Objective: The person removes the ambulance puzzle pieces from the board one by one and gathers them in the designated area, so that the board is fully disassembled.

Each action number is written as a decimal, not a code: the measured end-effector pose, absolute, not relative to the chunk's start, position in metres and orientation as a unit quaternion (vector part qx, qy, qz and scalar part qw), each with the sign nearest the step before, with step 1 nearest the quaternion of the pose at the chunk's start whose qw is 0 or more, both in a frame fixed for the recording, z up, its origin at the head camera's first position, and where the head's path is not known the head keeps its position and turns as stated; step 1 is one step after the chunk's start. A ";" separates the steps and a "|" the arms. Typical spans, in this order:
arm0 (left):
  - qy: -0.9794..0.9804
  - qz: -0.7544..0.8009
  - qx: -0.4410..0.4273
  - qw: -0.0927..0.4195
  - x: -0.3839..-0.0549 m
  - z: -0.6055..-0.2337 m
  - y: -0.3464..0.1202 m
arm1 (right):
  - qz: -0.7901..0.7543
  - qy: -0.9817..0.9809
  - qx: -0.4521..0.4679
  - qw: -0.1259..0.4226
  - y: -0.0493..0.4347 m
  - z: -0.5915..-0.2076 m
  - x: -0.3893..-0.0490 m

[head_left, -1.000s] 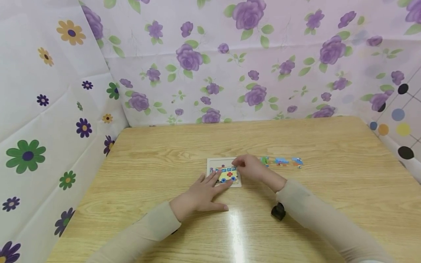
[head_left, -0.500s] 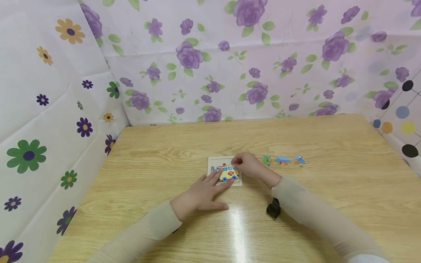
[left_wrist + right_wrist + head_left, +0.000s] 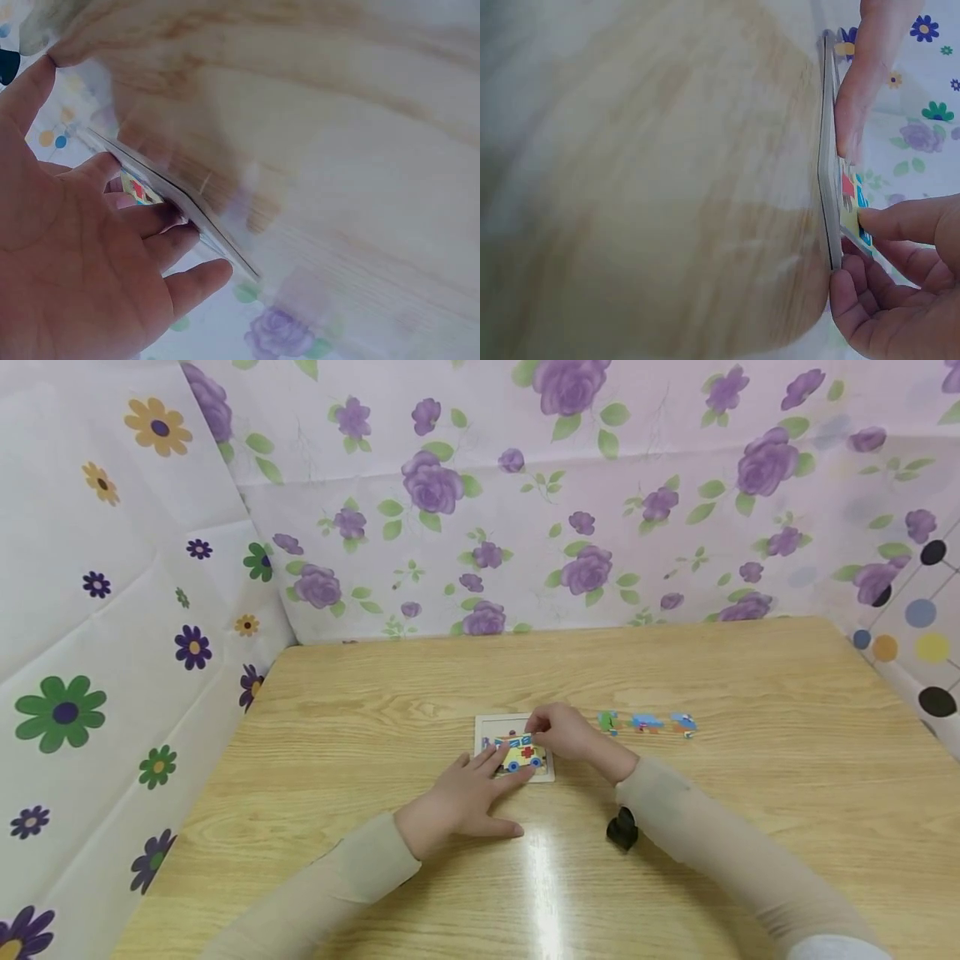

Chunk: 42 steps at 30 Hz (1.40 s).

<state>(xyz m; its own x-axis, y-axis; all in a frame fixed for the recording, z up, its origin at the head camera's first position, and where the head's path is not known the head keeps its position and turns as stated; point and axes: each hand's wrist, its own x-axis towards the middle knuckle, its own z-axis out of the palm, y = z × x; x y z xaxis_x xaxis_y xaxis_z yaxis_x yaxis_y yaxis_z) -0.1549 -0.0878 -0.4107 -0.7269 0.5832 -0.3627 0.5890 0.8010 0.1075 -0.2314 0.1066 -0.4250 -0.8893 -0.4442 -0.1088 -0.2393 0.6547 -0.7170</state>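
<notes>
In the head view, a small jigsaw puzzle board (image 3: 482, 722) with a pale frame lies mid-table, its yellow ambulance picture (image 3: 528, 752) partly covered by fingers. My left hand (image 3: 474, 795) rests on it from the lower left, fingers spread and fairly straight, with the thumb out over the table. At the board's right side, my right hand (image 3: 567, 734) pinches a puzzle piece (image 3: 849, 208) of yellow, red and blue. The right wrist view shows the thumb on this piece, which stands tilted up from the board. Other right fingers curl beside the frame's edge.
Three loose puzzle pieces lie in a row right of the board: a green one (image 3: 608, 721), a blue one (image 3: 646, 722) and another blue one (image 3: 684, 722). A black wrist camera (image 3: 622, 829) hangs below the right sleeve. Flowered cloth (image 3: 420, 560) stands behind the wooden table (image 3: 360, 693).
The right wrist and forearm have shifted slightly left, with the fingers staying at the board's right side. The left hand keeps its place on the puzzle. The loose pieces have not moved.
</notes>
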 end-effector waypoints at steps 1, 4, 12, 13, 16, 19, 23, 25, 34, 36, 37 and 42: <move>0.929 -0.007 0.315 0.192 -0.155 -0.410 -0.087 | -0.370 0.899 -0.189 0.140 0.107 -0.424 -0.231; 0.930 -0.011 0.315 0.190 -0.154 -0.409 -0.087 | -0.369 0.898 -0.188 0.145 0.109 -0.423 -0.231; 0.930 -0.004 0.314 0.189 -0.154 -0.408 -0.088 | -0.394 0.889 -0.183 0.144 0.113 -0.424 -0.232; 0.930 -0.001 0.314 0.191 -0.154 -0.409 -0.088 | -0.398 0.888 -0.181 0.145 0.113 -0.423 -0.232; 0.929 0.008 0.312 0.197 -0.154 -0.409 -0.089 | -0.409 0.882 -0.176 0.152 0.114 -0.422 -0.232; 0.930 0.009 0.306 0.205 -0.155 -0.409 -0.089 | -0.428 0.873 -0.150 0.176 0.115 -0.422 -0.235; 0.930 0.009 0.302 0.210 -0.156 -0.411 -0.089 | -0.459 0.858 -0.115 0.202 0.118 -0.424 -0.240; 0.930 0.008 0.302 0.211 -0.157 -0.411 -0.089 | -0.470 0.852 -0.110 0.203 0.120 -0.425 -0.241; 0.929 0.018 0.302 0.214 -0.155 -0.413 -0.090 | -0.503 0.837 -0.131 0.173 0.130 -0.420 -0.229; 0.929 0.022 0.300 0.214 -0.154 -0.411 -0.090 | -0.511 0.831 -0.134 0.173 0.135 -0.418 -0.226; 0.929 0.024 0.299 0.215 -0.154 -0.410 -0.090 | -0.516 0.828 -0.135 0.172 0.138 -0.416 -0.224; 0.929 0.032 0.301 0.214 -0.152 -0.407 -0.089 | -0.519 0.829 -0.129 0.165 0.158 -0.406 -0.214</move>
